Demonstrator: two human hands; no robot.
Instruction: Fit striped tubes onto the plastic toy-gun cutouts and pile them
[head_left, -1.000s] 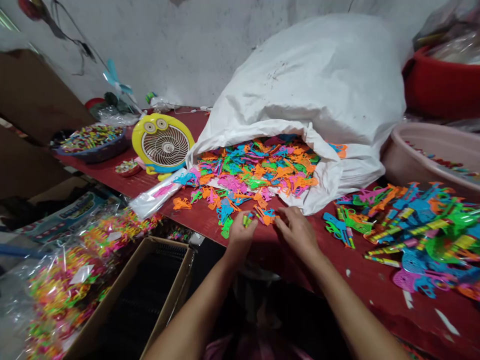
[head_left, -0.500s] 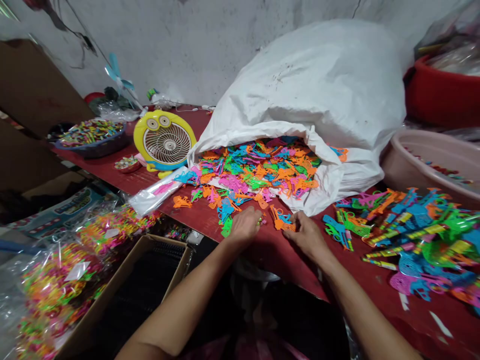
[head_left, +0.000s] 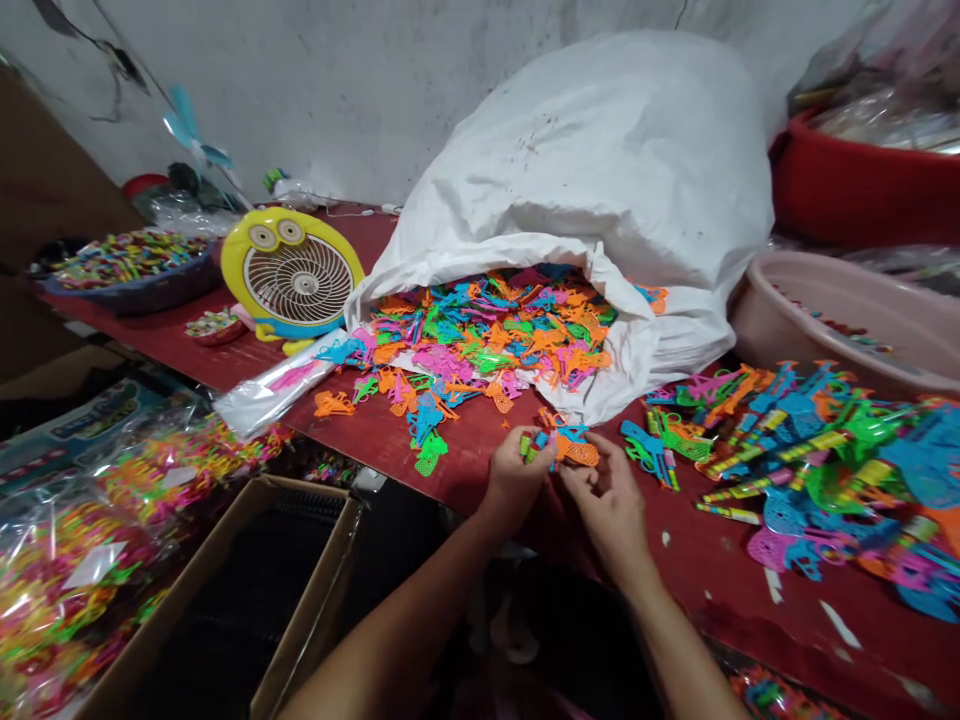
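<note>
Yellow desk fan point(head_left: 292, 282) upright on red table point(head_left: 465, 460), left of white sack point(head_left: 600, 170). Blue bowl point(head_left: 127, 275) of colourful bits far left. Pink basin point(head_left: 847, 320) and red tub point(head_left: 855, 185) at right. Cardboard box point(head_left: 247, 590) below table edge.

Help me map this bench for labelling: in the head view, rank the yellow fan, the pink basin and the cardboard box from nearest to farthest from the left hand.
From the left hand:
1. Cardboard box, below left, off the table edge.
2. Yellow fan, far left on the table.
3. Pink basin, far right, behind the assembled toys.
</note>
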